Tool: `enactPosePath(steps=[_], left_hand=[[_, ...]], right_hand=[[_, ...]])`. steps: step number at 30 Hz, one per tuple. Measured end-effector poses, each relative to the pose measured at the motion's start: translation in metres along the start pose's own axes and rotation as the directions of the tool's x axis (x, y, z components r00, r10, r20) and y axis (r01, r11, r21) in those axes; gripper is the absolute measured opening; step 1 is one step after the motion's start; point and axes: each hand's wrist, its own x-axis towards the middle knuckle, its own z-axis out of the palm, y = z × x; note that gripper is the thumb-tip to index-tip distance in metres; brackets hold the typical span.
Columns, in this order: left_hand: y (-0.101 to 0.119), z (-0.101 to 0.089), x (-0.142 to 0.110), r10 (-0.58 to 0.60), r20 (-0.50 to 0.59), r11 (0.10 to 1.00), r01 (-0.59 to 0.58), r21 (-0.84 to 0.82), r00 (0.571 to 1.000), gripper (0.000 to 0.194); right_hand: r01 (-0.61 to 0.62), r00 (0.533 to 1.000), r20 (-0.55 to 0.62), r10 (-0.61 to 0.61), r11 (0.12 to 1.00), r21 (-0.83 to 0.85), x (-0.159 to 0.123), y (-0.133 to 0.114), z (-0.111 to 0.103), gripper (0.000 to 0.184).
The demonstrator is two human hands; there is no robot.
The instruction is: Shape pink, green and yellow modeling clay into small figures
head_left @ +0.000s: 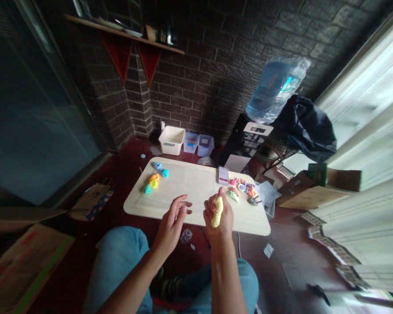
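A lump of pale yellow modelling clay is squeezed in my right hand, whose fingers wrap round it above the table's front edge. My left hand is held apart from it on the left, with fingers loosely curved and nothing in them. Beneath both hands stands the low cream table. On its left side lie lumps of clay: blue, teal, orange, yellow and green. A pale green clay piece rests just beyond my right hand.
Small colourful clay shapes and a phone occupy the table's right end. Behind it are a white bin, clear blue tubs and a water dispenser. Cardboard boxes stand right, another box left.
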Motion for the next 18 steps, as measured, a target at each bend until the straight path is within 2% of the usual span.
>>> enactPosePath(steps=[4,6,8,9,10,11,13,14,15,16,18], left_hand=[[-0.004,0.003,-0.005,-0.029,0.026,1.000,0.028,0.010,0.999,0.032],[-0.004,0.007,-0.005,-0.084,0.022,0.995,0.085,-0.045,0.996,0.032],[0.001,0.013,-0.002,-0.225,0.071,0.949,0.235,-0.209,0.972,0.036],[0.005,0.016,0.001,-0.314,0.139,0.883,0.343,-0.320,0.939,0.041],[0.009,0.020,0.005,-0.397,0.246,0.780,0.467,-0.417,0.884,0.045],[0.014,0.023,0.009,-0.440,0.362,0.670,0.569,-0.477,0.822,0.049],[0.021,0.026,0.018,-0.459,0.488,0.521,0.670,-0.529,0.743,0.050],[0.023,0.027,0.022,-0.463,0.511,0.483,0.690,-0.539,0.724,0.048],[0.024,0.028,0.025,-0.474,0.516,0.468,0.700,-0.539,0.714,0.045],[0.024,0.028,0.027,-0.492,0.505,0.472,0.705,-0.530,0.709,0.043],[0.021,0.027,0.029,-0.537,0.437,0.519,0.691,-0.503,0.721,0.041]], right_hand=[[0.056,0.996,-0.076,-0.055,0.998,0.014,0.000,0.005,0.002,0.056],[0.097,0.989,-0.114,-0.098,0.995,-0.009,0.000,0.012,0.001,0.055],[0.155,0.974,-0.145,-0.176,0.977,-0.145,-0.001,0.021,0.000,0.053],[0.202,0.961,-0.130,-0.243,0.943,-0.266,-0.002,0.025,-0.001,0.052],[0.272,0.942,-0.069,-0.328,0.869,-0.414,-0.004,0.029,-0.002,0.051],[0.366,0.909,0.046,-0.414,0.740,-0.565,-0.005,0.031,-0.002,0.049],[0.557,0.792,0.357,-0.495,0.345,-0.755,-0.008,0.032,-0.002,0.042],[0.614,0.726,0.488,-0.485,0.138,-0.777,-0.009,0.031,-0.002,0.037],[0.628,0.677,0.568,-0.468,-0.035,-0.777,-0.010,0.029,-0.002,0.032],[0.605,0.652,0.602,-0.462,-0.161,-0.779,-0.010,0.027,-0.003,0.031],[0.525,0.647,0.597,-0.474,-0.291,-0.800,-0.010,0.024,-0.003,0.038]])
